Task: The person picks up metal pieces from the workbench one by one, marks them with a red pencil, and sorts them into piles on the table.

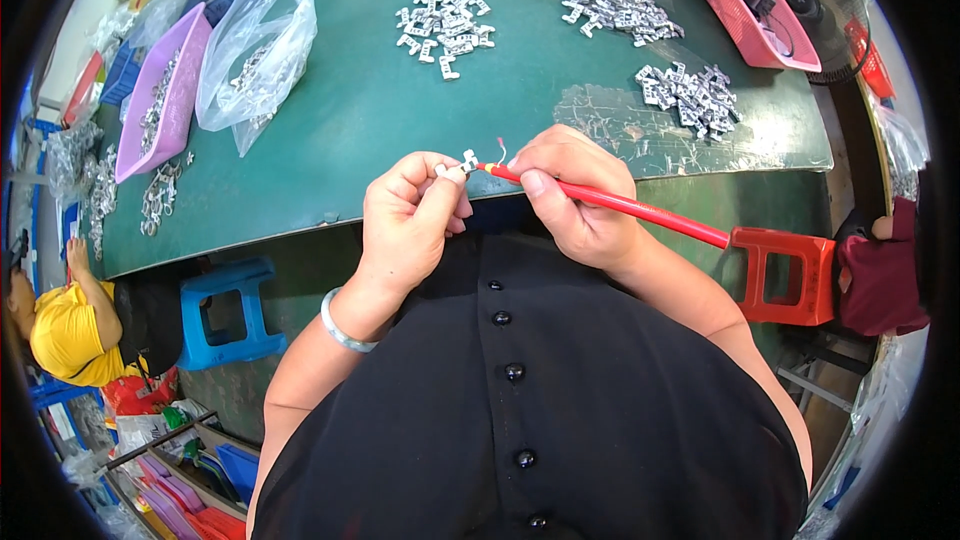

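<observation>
My left hand [408,215] pinches a small silver-white part [470,159] between thumb and fingertips, just over the near edge of the green table [330,130]. Held in my right hand [582,202] like a pencil is a long red pen-like tool [650,208] with a yellow band near its tip. That tip meets the part or comes very close to it; I cannot tell which. A thin pale strand with a reddish end [502,147] sticks up beside my right fingers. Similar small parts lie in a loose pile [445,25] beyond my hands.
Two more piles of parts [625,8] [690,100] lie at the right. A pink basket [735,15] stands behind them. At left are a clear plastic bag [255,60] and a lilac tray [165,100]. A blue stool [228,312], red stool [785,275] and two people flank me.
</observation>
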Tool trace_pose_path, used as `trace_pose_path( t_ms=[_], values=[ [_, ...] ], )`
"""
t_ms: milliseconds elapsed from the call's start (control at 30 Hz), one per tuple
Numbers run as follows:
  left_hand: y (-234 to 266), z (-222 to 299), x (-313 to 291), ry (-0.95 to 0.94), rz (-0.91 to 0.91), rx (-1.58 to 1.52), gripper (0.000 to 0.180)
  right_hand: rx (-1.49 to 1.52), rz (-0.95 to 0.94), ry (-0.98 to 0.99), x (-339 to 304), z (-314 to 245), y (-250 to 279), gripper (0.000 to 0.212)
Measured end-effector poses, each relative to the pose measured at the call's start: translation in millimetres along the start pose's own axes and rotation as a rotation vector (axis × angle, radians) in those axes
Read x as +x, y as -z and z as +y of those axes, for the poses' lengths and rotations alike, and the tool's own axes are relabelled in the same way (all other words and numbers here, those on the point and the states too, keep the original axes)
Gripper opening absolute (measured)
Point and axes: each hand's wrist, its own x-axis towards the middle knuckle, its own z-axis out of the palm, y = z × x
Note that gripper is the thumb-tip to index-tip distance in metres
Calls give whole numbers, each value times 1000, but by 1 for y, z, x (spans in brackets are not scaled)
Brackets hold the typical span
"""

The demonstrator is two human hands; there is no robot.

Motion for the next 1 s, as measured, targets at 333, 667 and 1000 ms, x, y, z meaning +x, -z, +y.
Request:
trace_pose_path(
  t_ms=[333, 667, 1000],
  values=[
    [2, 0, -1, 9, -3, -21, 9, 2, 105, -69, -4, 4, 0, 5],
    [2, 5, -2, 10, -2, -20, 9, 66, 154, -191, -9, 7, -4, 12],
    [3, 0, 1, 4, -137, -176, 16, -39, 76, -202, -9, 8, 1, 20]
  ],
)
